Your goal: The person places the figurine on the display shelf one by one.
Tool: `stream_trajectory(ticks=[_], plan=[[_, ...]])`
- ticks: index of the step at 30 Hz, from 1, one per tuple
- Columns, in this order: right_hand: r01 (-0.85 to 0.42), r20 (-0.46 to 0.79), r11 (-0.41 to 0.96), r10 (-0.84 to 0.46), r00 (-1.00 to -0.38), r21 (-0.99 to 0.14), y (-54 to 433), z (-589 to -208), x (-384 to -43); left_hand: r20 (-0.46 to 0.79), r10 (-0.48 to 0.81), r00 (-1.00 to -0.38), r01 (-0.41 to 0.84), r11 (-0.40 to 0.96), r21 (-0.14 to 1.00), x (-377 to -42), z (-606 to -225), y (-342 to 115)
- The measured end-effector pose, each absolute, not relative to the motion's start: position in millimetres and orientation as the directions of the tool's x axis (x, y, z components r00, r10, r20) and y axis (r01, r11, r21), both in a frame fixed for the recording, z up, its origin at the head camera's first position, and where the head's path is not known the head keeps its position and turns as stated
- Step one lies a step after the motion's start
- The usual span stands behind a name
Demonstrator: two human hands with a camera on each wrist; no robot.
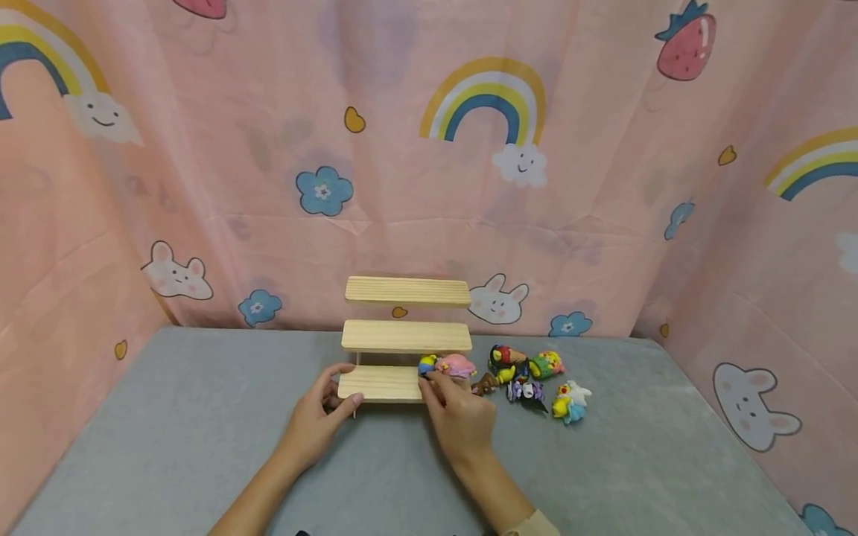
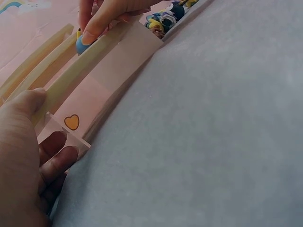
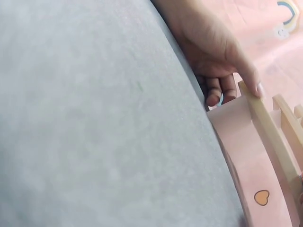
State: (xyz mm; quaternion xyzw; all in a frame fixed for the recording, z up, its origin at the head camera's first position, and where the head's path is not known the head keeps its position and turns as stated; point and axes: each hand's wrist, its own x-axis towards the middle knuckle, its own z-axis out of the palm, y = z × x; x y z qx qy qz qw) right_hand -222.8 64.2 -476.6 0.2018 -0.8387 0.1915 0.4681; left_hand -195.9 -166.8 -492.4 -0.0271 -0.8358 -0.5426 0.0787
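Observation:
A three-step display stand with pale wooden boards [image 1: 382,383] and clear side panels [image 2: 68,130] stands on the table. My left hand [image 1: 315,417] holds the left end of its lowest board, thumb on top and fingers by the clear side panel. With thumb and fingertips, my right hand [image 1: 462,424] pinches a small blue and yellow figurine [image 1: 426,365] at the lowest board, right of its middle. The left wrist view shows the figurine's round blue part [image 2: 84,46] under the right thumb. Just behind the right hand is a pink figurine [image 1: 457,365] at the board's right end.
Right of the stand, several figurines lie in a group, among them a purple and black one [image 1: 526,393] and a green and yellow one [image 1: 547,364]. A white, yellow and blue figurine [image 1: 571,403] lies furthest right. A pink patterned curtain [image 1: 415,208] hangs behind the grey table [image 1: 221,417].

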Motion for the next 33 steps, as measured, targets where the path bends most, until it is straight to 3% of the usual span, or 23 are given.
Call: stream_trajectory(ticks=[14,21,33], plan=[[-0.573,0.891,0.808,-0.153,-0.428,-0.137,61.4,-477.5,-225.9,0.169,-0.037,-0.985,0.139,0.414,0.9,-195.8,-493.0,-167.8],[-0.553,0.875,0.819,-0.147,-0.462,-0.154,60.7,-479.7,-225.9,0.164,-0.038,-0.986,0.133,0.418,0.899,-195.9,-492.7,-168.6],[-0.632,0.855,0.771,-0.277,-0.439,-0.075,62.5,-481.9,-224.8,0.161,-0.031,-0.986,0.135,0.408,0.903,-195.7,-492.4,-167.6]])
